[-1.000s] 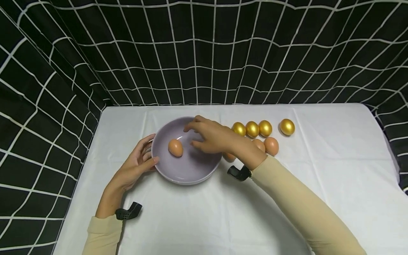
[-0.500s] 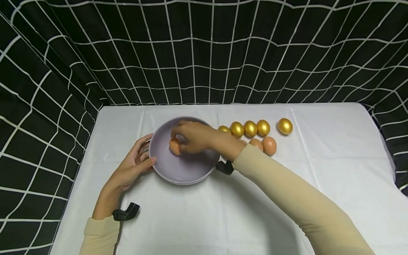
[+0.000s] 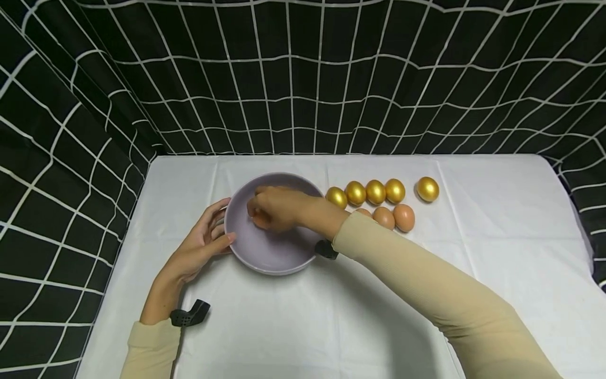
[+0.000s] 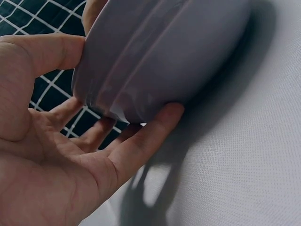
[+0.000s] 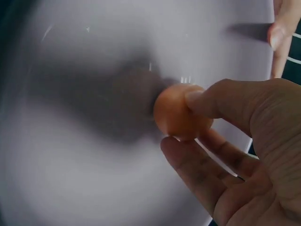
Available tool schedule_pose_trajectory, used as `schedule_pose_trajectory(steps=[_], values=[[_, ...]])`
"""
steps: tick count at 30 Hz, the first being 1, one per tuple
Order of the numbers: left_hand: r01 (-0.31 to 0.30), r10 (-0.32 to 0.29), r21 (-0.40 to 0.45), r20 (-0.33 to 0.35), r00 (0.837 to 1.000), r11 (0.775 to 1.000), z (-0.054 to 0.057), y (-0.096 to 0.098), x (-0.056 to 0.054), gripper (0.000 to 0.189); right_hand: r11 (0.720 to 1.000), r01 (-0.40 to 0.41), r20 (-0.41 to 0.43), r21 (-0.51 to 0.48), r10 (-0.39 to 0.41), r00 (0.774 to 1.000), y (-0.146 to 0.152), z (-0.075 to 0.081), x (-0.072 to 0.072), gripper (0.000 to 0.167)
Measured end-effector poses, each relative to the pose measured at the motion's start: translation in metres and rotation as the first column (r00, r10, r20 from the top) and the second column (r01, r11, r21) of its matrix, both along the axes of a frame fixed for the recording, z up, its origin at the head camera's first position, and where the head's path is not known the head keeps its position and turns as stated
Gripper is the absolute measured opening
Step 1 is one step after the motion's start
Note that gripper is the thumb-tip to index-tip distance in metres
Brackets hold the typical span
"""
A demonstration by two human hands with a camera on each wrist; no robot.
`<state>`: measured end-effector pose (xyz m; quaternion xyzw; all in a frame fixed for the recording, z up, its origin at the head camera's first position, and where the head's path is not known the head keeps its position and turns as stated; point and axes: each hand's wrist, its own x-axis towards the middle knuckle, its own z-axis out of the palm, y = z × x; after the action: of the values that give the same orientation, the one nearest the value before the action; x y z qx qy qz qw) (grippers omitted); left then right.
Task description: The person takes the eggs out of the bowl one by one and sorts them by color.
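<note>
A pale purple bowl [image 3: 279,258] stands on the white cloth, slightly left of the middle in the head view. My left hand [image 3: 201,245] grips its left side, with the thumb on the rim and fingers spread along the outer wall, as the left wrist view shows. Inside the bowl my right hand [image 3: 279,208] pinches a brown egg [image 5: 178,113] between thumb and fingers. In the head view that egg is mostly covered by the hand. Whether it touches the bowl's bottom, I cannot tell.
Right of the bowl runs a row of several golden eggs [image 3: 375,192], with one more golden egg [image 3: 427,189] apart at the right. Brown eggs [image 3: 404,218] lie in front of that row, partly behind the right forearm. Black netted curtain [image 3: 303,79] surrounds the table's back and sides.
My right hand moved left and down into the bowl and took hold of the brown egg lying there. The left hand keeps its grip on the bowl.
</note>
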<state>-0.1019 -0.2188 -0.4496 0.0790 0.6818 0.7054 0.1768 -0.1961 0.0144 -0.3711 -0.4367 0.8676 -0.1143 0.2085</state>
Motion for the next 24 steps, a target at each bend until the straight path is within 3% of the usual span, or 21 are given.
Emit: schedule_pose_trajectory(steps=[11, 24], values=[[-0.004, 0.004, -0.002, 0.012, 1.000, 1.000, 0.0012, 0.0008, -0.0001, 0.081, 1.000, 0.001, -0.010, -0.016, -0.001, 1.000, -0.0012, -0.0049, 0.0008, 0.023], [0.002, -0.002, 0.007, 0.004, 1.000, 1.000, 0.0000, 0.0015, 0.0003, 0.081, 0.999, -0.002, -0.013, 0.054, 0.003, 1.000, -0.0059, -0.0005, -0.0018, 0.025]])
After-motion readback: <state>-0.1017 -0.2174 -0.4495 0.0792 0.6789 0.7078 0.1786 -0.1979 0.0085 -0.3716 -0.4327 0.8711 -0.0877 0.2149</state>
